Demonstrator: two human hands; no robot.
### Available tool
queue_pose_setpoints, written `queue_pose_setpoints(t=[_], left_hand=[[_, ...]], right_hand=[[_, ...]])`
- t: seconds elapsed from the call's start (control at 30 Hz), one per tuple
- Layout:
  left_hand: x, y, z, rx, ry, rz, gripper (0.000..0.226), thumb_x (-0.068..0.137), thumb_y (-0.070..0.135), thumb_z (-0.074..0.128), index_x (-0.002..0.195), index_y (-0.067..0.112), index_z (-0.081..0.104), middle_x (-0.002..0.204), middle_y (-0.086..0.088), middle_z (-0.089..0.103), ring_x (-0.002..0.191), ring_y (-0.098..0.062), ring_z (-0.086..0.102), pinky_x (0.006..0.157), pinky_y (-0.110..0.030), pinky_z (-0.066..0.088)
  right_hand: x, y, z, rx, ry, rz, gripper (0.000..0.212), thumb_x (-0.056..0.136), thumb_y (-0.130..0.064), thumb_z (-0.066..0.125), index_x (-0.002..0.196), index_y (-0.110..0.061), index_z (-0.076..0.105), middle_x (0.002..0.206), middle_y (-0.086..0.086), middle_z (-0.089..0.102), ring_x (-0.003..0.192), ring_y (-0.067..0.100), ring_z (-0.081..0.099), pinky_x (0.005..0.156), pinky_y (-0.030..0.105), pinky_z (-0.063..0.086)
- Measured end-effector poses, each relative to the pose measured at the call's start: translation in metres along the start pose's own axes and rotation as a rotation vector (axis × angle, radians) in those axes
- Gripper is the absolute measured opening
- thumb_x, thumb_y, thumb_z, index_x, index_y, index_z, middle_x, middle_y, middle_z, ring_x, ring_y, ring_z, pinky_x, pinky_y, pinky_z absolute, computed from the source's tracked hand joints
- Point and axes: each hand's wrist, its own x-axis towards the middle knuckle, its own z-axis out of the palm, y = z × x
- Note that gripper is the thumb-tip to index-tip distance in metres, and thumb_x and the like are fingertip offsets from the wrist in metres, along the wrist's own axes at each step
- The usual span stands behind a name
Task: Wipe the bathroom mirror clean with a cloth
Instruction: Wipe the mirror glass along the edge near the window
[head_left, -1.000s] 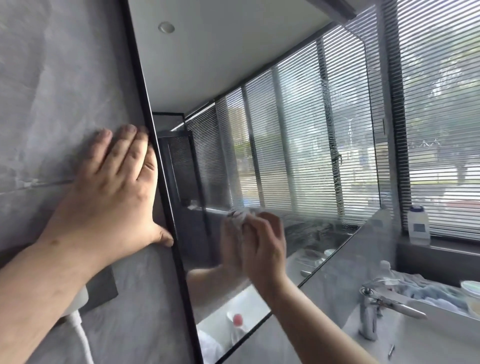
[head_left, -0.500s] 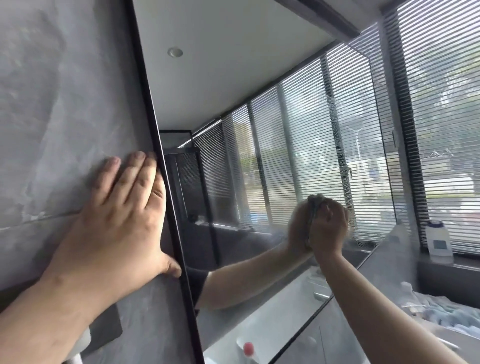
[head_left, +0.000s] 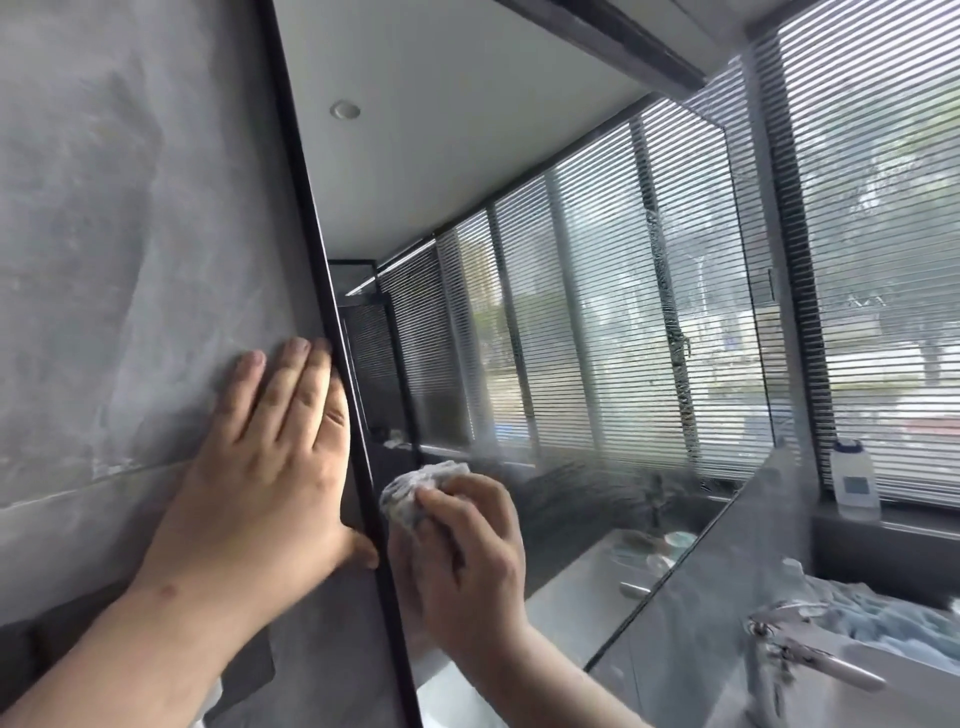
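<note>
While grey stone wall is filling the room left of the mirror, the mirror's glass is reflecting white ceiling and slatted blinds, with streaks and haze showing toward its far edge. The window blinds are standing beyond that far edge, a white bottle sitting on the sill below them, and a chrome tap is rising over the surface under the mirror's lower corner. The left hand is lying flat, fingers straight, on the wall just beside the mirror's black frame. The right hand is gripping a bunched cloth against the glass, just inside that frame.
</note>
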Motion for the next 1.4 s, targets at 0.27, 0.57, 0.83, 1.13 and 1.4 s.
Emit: queue_pose_setpoints(t=[0.27,0.57,0.83,1.13,1.4], left_hand=[[0.000,-0.003,0.002,-0.030,0.003,0.022,0.152,0.019,0.073,0.085,0.131,-0.021,0.044,0.145,-0.037,0.038,0.139,-0.049,0.032,0.115,-0.063,0.022],[-0.001,-0.003,0.002,-0.021,-0.028,0.035,0.153,0.022,0.071,0.086,0.135,-0.021,0.039,0.148,-0.038,0.033,0.141,-0.050,0.028,0.114,-0.065,0.023],[-0.002,-0.003,0.003,-0.031,-0.018,0.035,0.153,0.019,0.071,0.085,0.134,-0.020,0.041,0.147,-0.037,0.035,0.141,-0.049,0.029,0.114,-0.064,0.023],[-0.005,0.001,-0.009,-0.035,-0.052,0.041,0.109,0.058,0.048,0.084,0.135,-0.018,0.043,0.146,-0.036,0.037,0.139,-0.048,0.033,0.116,-0.058,0.022],[0.030,-0.025,-0.038,0.033,0.182,0.022,0.136,0.030,0.054,0.094,0.136,-0.015,0.044,0.146,-0.032,0.040,0.138,-0.045,0.035,0.113,-0.065,0.024]], right_hand=[[0.070,0.072,-0.031,-0.358,0.121,0.071,0.016,0.088,-0.020,0.063,0.094,-0.015,0.078,0.104,-0.003,0.072,0.088,0.014,0.060,0.084,0.030,0.043],[0.134,0.194,-0.095,-0.490,0.257,0.744,0.018,0.093,-0.016,0.056,0.094,-0.009,0.072,0.096,0.014,0.070,0.095,0.036,0.062,0.075,0.032,0.038],[0.118,0.109,-0.048,-0.318,0.234,0.585,0.015,0.094,-0.010,0.058,0.093,-0.016,0.072,0.097,-0.003,0.062,0.089,0.013,0.056,0.076,0.017,0.035],[0.032,-0.013,0.011,-0.117,-0.006,0.031,0.018,0.093,-0.014,0.061,0.107,-0.013,0.072,0.114,-0.003,0.061,0.097,0.017,0.060,0.085,0.031,0.050],[0.044,-0.013,0.012,-0.104,-0.039,-0.077,0.022,0.099,-0.019,0.053,0.118,-0.018,0.062,0.117,-0.007,0.059,0.097,0.013,0.058,0.087,0.026,0.048]])
